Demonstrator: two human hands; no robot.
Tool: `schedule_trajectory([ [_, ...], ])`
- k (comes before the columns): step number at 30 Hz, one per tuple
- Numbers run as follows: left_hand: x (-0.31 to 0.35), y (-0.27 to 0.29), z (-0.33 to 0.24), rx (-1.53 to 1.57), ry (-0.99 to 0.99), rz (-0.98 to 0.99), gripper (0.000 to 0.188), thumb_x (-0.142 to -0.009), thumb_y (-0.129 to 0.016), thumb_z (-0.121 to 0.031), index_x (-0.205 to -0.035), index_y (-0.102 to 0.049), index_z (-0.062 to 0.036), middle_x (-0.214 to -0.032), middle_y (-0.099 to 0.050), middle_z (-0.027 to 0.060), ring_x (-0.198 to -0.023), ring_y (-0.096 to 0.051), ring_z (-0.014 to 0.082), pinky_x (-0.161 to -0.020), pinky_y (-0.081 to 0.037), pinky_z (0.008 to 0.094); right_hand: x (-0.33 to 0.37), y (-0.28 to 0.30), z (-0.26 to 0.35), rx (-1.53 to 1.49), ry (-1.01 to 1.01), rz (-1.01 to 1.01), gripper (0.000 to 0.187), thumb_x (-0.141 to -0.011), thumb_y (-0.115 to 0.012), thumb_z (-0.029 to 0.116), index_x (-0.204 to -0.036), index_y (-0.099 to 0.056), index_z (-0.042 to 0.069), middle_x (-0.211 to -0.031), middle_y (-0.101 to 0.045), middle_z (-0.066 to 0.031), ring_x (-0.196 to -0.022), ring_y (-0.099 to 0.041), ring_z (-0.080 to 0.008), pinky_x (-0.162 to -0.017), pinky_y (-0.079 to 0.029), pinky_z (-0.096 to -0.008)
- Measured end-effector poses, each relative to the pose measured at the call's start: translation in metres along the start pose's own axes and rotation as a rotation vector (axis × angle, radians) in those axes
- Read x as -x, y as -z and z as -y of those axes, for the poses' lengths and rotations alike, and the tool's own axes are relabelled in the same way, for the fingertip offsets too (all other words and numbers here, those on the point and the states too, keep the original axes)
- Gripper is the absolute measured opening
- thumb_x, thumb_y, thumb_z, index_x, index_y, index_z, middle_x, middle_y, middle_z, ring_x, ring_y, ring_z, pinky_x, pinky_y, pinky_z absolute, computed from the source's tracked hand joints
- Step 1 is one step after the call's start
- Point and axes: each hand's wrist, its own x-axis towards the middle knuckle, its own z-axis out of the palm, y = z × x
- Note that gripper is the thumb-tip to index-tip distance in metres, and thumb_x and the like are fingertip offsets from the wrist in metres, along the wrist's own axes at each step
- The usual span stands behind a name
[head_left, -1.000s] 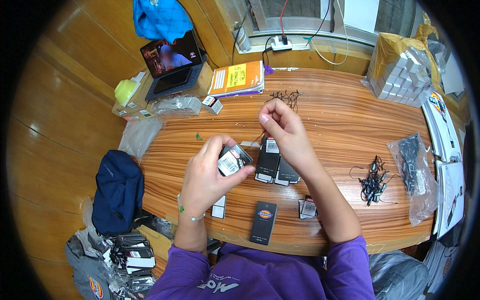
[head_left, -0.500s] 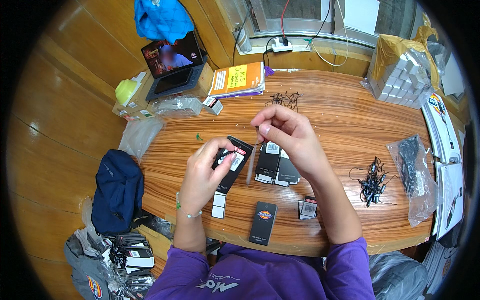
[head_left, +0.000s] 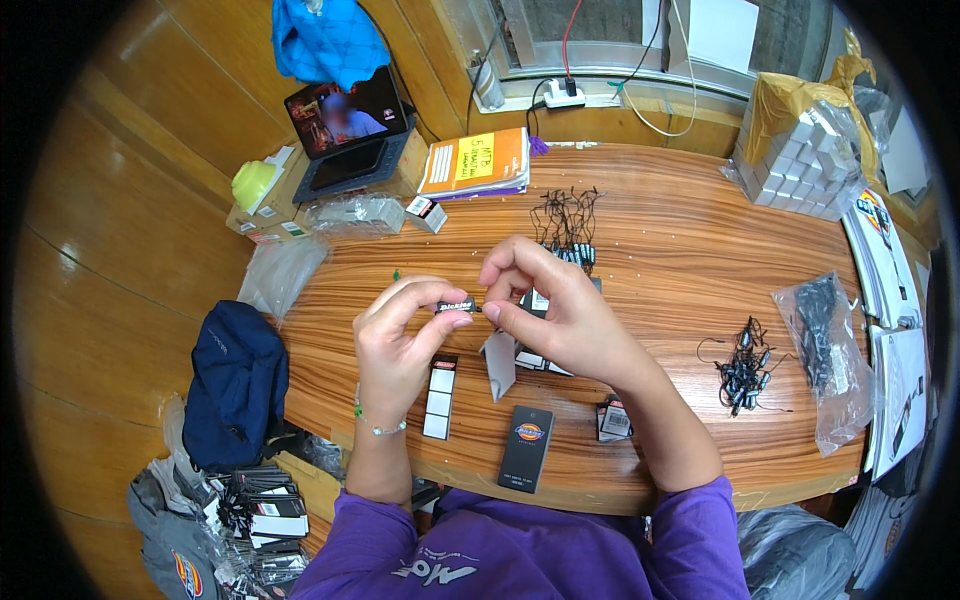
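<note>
Between the thumb and finger of my left hand (head_left: 400,325) is a small black plastic string seal (head_left: 456,306) with pale lettering. My right hand (head_left: 555,310) meets it from the right, thumb and fingertips pinched at the seal's end, where a short dark bit shows. Below my right fingertips hangs a pale hang tag (head_left: 499,366), tilted; its link to the seal is hard to make out. Partly hidden under my right hand lies a stack of black hang tags (head_left: 540,360). Closer to me are a single black hang tag (head_left: 526,448) and a strip of white labels (head_left: 438,402).
Black string seals lie fanned out (head_left: 568,225) beyond my right hand, with a tangled heap (head_left: 748,368) to the right. Small tags (head_left: 614,420) sit by my right forearm. A clear plastic bag (head_left: 830,360), stacked white boxes (head_left: 800,165), notebooks (head_left: 475,165) and a tablet (head_left: 345,112) surround the work area.
My right hand has come down and left to meet the seal in my left hand. The dark barcoded tag below my left hand no longer shows there; a pale tag face hangs between the hands.
</note>
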Motion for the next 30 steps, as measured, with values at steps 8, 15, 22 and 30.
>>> schedule_trajectory([
  [8,-0.002,0.001,0.000,-0.050,-0.076,-0.008,0.015,-0.065,-0.072,0.002,-0.079,-0.066,0.0008,-0.079,-0.064,0.0091,-0.073,-0.061,0.0170,-0.063,-0.048,0.0261,0.000,0.001,-0.002,-0.095,-0.069,0.006,0.018,-0.079,-0.056,0.001,-0.094,-0.046,0.001,-0.071,-0.053,-0.0036,-0.068,-0.053,-0.0085,-0.064,-0.043,-0.0239],
  [15,-0.002,0.001,-0.003,-0.039,-0.070,-0.003,0.014,-0.065,-0.071,0.003,-0.078,-0.067,0.0011,-0.079,-0.064,0.0089,-0.072,-0.061,0.0163,-0.062,-0.049,0.0250,-0.002,0.003,-0.004,-0.194,-0.079,0.018,0.017,-0.080,-0.055,0.000,-0.093,-0.045,0.001,-0.072,-0.054,-0.0029,-0.070,-0.052,-0.0076,-0.068,-0.042,-0.0228],
  [22,-0.002,-0.004,-0.005,-0.063,-0.074,-0.008,0.013,-0.066,-0.071,0.003,-0.078,-0.067,0.0015,-0.079,-0.064,0.0094,-0.071,-0.061,0.0159,-0.060,-0.049,0.0250,-0.002,0.002,-0.004,-0.265,-0.145,0.021,0.017,-0.079,-0.056,-0.001,-0.092,-0.045,0.001,-0.071,-0.054,-0.0028,-0.069,-0.053,-0.0071,-0.065,-0.042,-0.0221],
  [30,-0.003,-0.006,0.000,0.043,-0.080,-0.025,0.011,-0.066,-0.069,0.005,-0.076,-0.066,0.0026,-0.078,-0.064,0.0106,-0.071,-0.062,0.0161,-0.061,-0.049,0.0244,-0.002,0.000,-0.009,-0.507,-0.224,0.030,0.014,-0.084,-0.058,0.003,-0.088,-0.045,0.004,-0.072,-0.056,-0.0005,-0.070,-0.055,-0.0065,-0.062,-0.043,-0.0197],
])
